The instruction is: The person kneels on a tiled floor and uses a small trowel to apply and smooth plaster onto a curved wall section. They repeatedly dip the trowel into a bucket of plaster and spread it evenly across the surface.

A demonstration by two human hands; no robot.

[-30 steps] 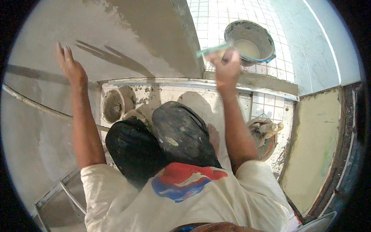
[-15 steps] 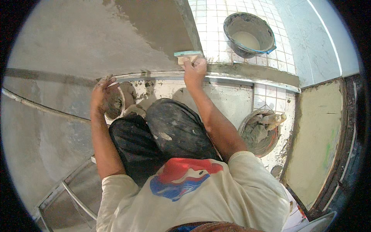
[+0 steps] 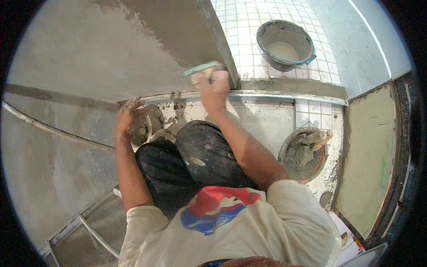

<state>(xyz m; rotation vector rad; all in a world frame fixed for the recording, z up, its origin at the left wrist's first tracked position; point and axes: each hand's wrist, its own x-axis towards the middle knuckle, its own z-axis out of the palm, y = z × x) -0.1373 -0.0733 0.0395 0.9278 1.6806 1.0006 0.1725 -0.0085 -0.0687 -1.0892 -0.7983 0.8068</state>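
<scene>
The right hand (image 3: 215, 88) clamps a blurred scraper (image 3: 201, 72) in front of the wall (image 3: 173, 35), while the left hand (image 3: 129, 115), well apart from it, spreads loose fingers beside the tub (image 3: 149, 129).

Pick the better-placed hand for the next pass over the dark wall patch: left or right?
Right hand, likely: it holds the green-edged tool near the dark wall patch. Left hand is farther off, with no tool visible.

The hand tool (image 3: 202, 69) in the right hand (image 3: 215, 91) is left of the bucket (image 3: 300, 41), the tub (image 3: 314, 169) right of the knees (image 3: 200, 142).
</scene>
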